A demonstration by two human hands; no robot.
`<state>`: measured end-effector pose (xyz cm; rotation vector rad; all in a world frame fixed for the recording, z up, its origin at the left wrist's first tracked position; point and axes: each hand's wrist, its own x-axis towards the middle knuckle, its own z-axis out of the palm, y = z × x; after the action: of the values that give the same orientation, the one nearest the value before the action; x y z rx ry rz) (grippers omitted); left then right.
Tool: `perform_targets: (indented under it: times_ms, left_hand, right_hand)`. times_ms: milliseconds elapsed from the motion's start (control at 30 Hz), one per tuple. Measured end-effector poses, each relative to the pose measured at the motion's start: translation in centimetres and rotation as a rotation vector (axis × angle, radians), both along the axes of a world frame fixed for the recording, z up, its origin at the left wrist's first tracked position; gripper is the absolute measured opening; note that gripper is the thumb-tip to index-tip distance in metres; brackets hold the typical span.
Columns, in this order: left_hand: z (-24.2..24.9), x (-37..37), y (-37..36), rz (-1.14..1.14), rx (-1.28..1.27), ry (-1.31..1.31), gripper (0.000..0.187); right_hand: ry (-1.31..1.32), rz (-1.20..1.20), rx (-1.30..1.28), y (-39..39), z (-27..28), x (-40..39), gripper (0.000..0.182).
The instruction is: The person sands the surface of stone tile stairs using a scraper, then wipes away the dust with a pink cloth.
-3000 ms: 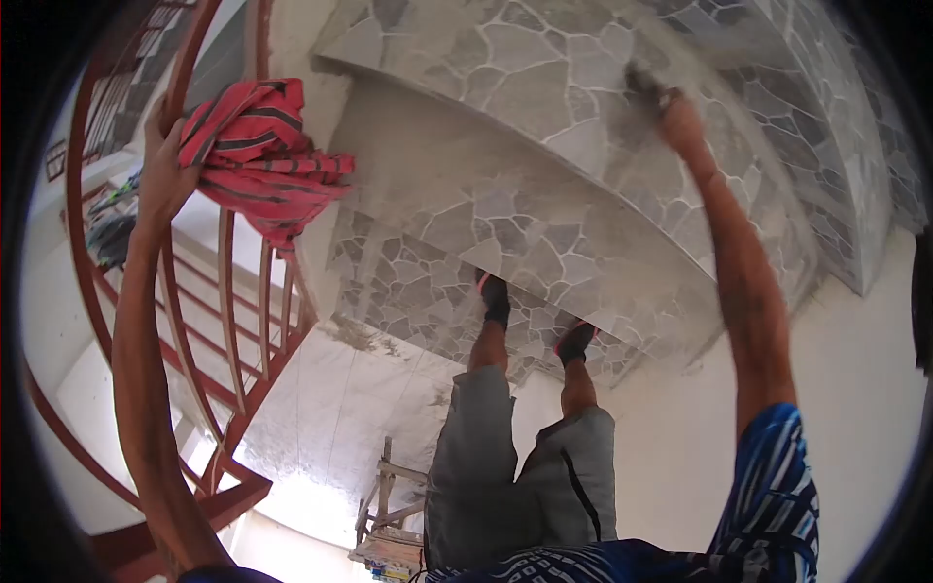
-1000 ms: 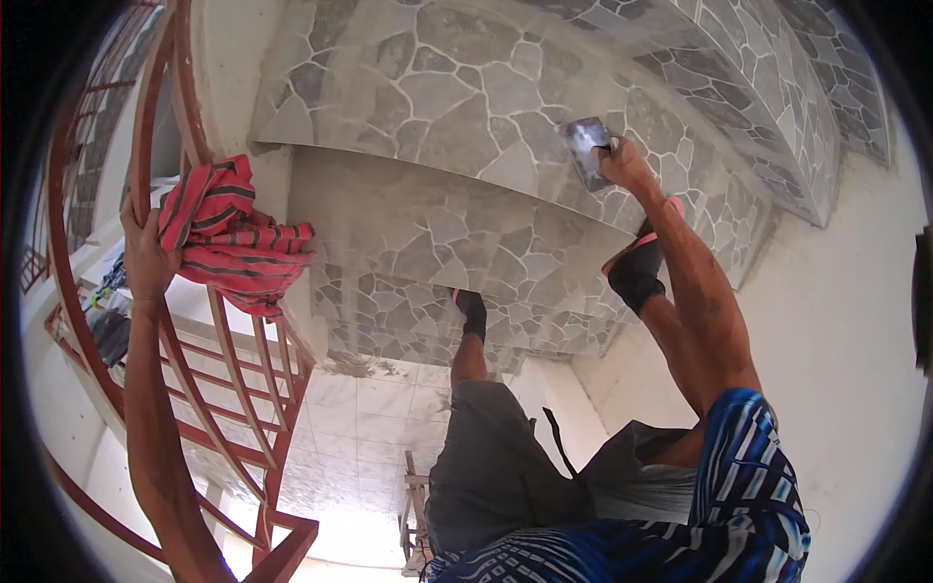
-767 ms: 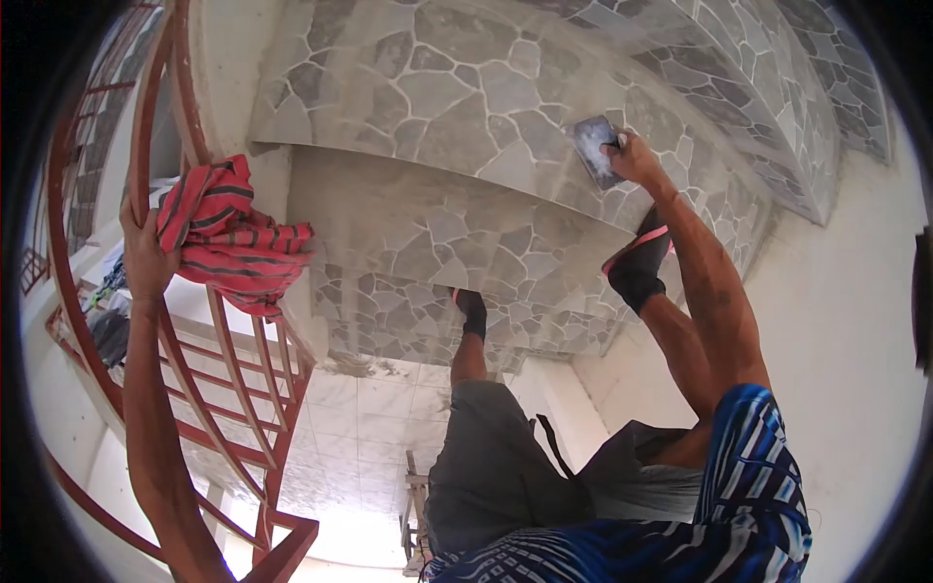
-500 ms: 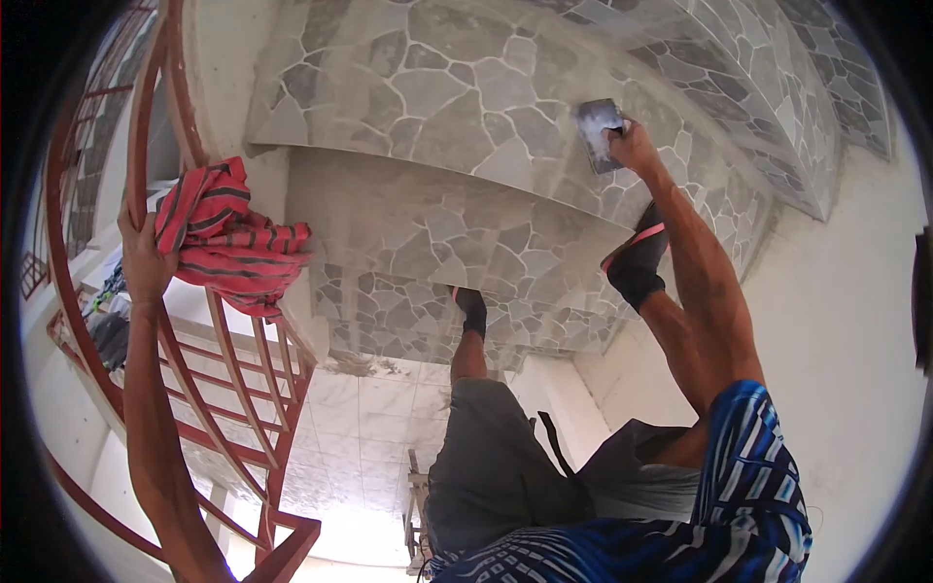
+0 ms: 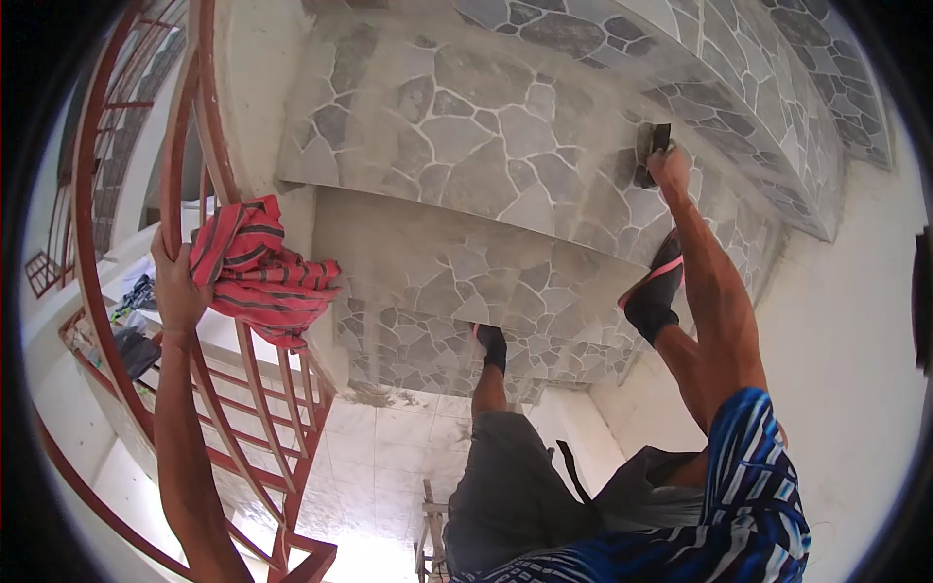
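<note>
My right hand grips a flat, dark rectangular trowel, held against the upper stone-patterned step near its right side. Its plate is seen tilted, with my fingers covering part of it. Irregular grey stones with pale joints cover the step, and a greyish film smears parts of them. On the left, my left hand is wrapped round a reddish-brown metal railing. A crumpled red cloth with dark stripes hangs at the railing, right against my left fingers.
My feet, in dark shoes with pink trim, stand on lower steps. More stone-faced steps climb at the upper right, beside a white wall. Below lies a pale tiled floor with a wooden stand.
My right hand has moved the trowel up and right across the step, and its plate now shows more edge-on. The whole view has shifted slightly. My left hand stays on the railing.
</note>
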<state>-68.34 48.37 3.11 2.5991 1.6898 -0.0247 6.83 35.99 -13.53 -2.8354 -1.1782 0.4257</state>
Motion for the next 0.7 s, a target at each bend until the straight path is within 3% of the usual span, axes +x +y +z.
perform_targets:
  times_ms: [100, 167, 233, 300, 367, 467, 533, 600, 633, 700]
  left_hand:
    - [-0.1, -0.2, 0.2, -0.047, 0.013, 0.002, 0.037]
    - [0.2, 0.1, 0.2, 0.000, -0.022, -0.023, 0.037]
    - [0.1, 0.1, 0.1, 0.015, -0.028, -0.009, 0.038]
    - [0.4, 0.5, 0.0, -0.025, -0.020, -0.029, 0.039]
    - [0.7, 0.4, 0.3, -0.039, -0.016, -0.039, 0.040]
    - [0.8, 0.9, 0.2, 0.004, -0.041, -0.082, 0.044]
    - [0.7, 0.6, 0.2, -0.015, -0.038, -0.074, 0.045]
    - [0.6, 0.2, 0.3, -0.024, -0.027, -0.060, 0.046]
    - [0.6, 0.3, 0.3, -0.029, -0.018, -0.051, 0.046]
    - [0.6, 0.2, 0.2, -0.033, -0.005, -0.044, 0.046]
  right_hand:
    - [-0.059, -0.033, 0.016, 4.4, 1.0, -1.2, 0.038]
    - [-0.011, -0.024, -0.136, 8.1, 0.3, -2.0, 0.038]
    - [-0.036, 0.062, -0.120, 10.3, -2.1, -4.6, 0.036]
    - [-0.113, 0.269, -0.057, 11.4, -4.0, -9.8, 0.039]
    - [-0.175, 0.592, -0.047, 12.2, -2.4, -15.4, 0.041]
    - [0.156, 0.699, 0.256, 11.7, -1.6, -16.9, 0.041]
    - [0.082, 0.516, 0.464, 9.7, -2.7, -13.7, 0.044]
    - [0.148, 0.274, 0.157, 7.8, 2.4, -10.8, 0.045]
    - [-0.008, 0.257, 0.120, 6.6, 0.1, -7.1, 0.043]
    - [-0.047, 0.051, 0.121, 5.2, -1.1, -2.2, 0.029]
